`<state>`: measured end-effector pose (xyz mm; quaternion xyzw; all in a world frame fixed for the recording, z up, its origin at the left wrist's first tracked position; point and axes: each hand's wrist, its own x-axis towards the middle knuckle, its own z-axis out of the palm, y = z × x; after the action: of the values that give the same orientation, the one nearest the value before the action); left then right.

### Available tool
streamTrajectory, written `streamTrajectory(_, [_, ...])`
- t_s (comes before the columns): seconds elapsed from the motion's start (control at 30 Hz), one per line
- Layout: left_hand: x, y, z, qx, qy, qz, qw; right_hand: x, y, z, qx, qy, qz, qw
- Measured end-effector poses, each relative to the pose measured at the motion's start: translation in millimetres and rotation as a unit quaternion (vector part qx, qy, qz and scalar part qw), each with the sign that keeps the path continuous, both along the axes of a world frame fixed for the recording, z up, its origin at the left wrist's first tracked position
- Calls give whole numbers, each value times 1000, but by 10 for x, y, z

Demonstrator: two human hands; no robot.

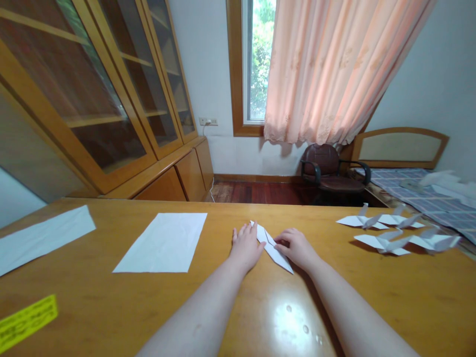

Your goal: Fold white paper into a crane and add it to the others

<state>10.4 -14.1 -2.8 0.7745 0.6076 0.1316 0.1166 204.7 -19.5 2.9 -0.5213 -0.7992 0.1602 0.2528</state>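
Observation:
A folded white paper piece (274, 249), long and pointed, lies on the wooden table (238, 307) in front of me. My left hand (246, 246) rests flat on its left part, fingers stretched out. My right hand (297, 246) presses on its right side with the fingers curled and pinched at the paper's edge. Part of the paper is hidden under both hands.
A flat white sheet (163, 242) lies left of my hands, another sheet (40, 238) at the far left, and a yellow slip (26, 321) near the front left corner. Several folded paper cranes (394, 233) sit at the right. An office chair (330, 171) and bed (427, 193) stand beyond the table.

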Motion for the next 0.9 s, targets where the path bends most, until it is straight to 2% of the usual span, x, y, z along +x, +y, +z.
streamTrajectory(0.17, [8,-14,46,-5,-28,-22,999,0,-3,-1,-8,4,3,1000])
streamTrajectory(0.4, [11,-31,106,28,-63,-32,997,-10,-12,9,-15,11,17,1000])
streamTrajectory(0.57, [14,-30,120,18,-68,-39,997,-12,-13,-6,-12,13,1,1000])
streamTrajectory(0.9, [-2,-38,168,22,-59,-74,995,-6,-15,-5,-21,14,13,1000])
